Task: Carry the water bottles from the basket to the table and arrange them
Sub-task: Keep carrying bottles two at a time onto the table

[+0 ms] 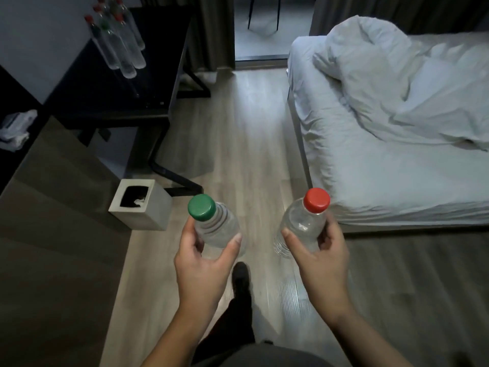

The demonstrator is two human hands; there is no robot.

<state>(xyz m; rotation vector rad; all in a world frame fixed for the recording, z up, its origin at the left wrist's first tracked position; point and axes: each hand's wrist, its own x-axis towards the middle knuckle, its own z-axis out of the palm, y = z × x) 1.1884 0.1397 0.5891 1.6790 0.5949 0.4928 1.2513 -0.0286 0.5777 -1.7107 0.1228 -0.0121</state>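
Observation:
My left hand (203, 263) grips a clear water bottle with a green cap (211, 221), held upright over the floor. My right hand (321, 258) grips a clear water bottle with a red cap (304, 221), also upright. Far ahead at the upper left stands a black table (127, 96). Several clear bottles (119, 46) with red and green caps stand on it in a cluster near the wall. No basket is in view.
A white square bin (140, 205) stands on the wood floor beside the table's leg. A bed (397, 144) with a rumpled white duvet fills the right. A dark cabinet top (53, 221) runs along the left. My foot (240, 279) is on the floor between my hands.

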